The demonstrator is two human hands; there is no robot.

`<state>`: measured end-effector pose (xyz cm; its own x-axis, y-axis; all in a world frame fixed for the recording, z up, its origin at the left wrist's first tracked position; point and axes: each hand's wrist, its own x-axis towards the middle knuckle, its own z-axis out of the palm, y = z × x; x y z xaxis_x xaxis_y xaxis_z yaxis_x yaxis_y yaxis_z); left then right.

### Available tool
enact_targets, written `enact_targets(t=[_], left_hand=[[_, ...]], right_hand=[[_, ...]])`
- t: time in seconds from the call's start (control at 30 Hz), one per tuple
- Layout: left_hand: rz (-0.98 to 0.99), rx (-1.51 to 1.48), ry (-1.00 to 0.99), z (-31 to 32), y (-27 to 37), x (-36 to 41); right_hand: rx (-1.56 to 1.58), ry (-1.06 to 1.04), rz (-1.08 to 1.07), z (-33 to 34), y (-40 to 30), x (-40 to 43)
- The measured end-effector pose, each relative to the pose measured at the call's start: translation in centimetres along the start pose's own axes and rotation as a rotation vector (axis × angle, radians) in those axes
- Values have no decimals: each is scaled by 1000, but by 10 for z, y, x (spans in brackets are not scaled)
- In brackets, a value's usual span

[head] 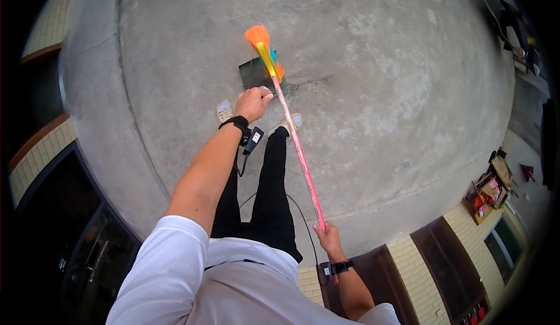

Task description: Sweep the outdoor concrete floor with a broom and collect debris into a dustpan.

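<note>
My right hand (329, 239) grips the pink stick of a broom (302, 156) near its lower end in the picture. The broom's yellow head and orange and blue bristles lie at the upper middle, over a dark green dustpan (254, 74). My left hand (253, 103) is closed near the dustpan's near edge, on what looks like the top of its handle; most of that is hidden by the fingers. Dark dirt (311, 85) is scattered on the concrete just right of the dustpan. Both wrists carry black straps with small devices.
Concrete ground (372, 128) spreads around my shoes, with a long groove at left. A thin black cable (302, 213) hangs by my legs. Tiled walls with dark doors stand at left and lower right. A wooden crate of odds and ends (474, 202) stands at right.
</note>
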<state>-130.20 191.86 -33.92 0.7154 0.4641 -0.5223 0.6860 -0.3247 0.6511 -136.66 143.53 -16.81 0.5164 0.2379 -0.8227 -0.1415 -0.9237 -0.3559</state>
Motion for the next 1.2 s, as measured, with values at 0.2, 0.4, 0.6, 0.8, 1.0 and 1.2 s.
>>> enact_targets(t=[0.2, 0.4, 0.6, 0.8, 1.0, 1.2], left_hand=[[94, -121, -5, -3, -14, 1], [141, -162, -91, -17, -9, -10], [160, -114, -149, -10, -11, -29], [150, -148, -142, -9, -15, -21], [130, -153, -125, -13, -13, -25], [167, -94, -112, -15, -5, -24]], right_hand=[[145, 118, 178, -16, -9, -30], [45, 377, 69, -18, 29, -9], [-18, 456, 210, -13, 20, 23], [-44, 396, 151, 35, 35, 38], [210, -48, 188, 98, 6, -19], [378, -161, 256, 64, -38, -77]])
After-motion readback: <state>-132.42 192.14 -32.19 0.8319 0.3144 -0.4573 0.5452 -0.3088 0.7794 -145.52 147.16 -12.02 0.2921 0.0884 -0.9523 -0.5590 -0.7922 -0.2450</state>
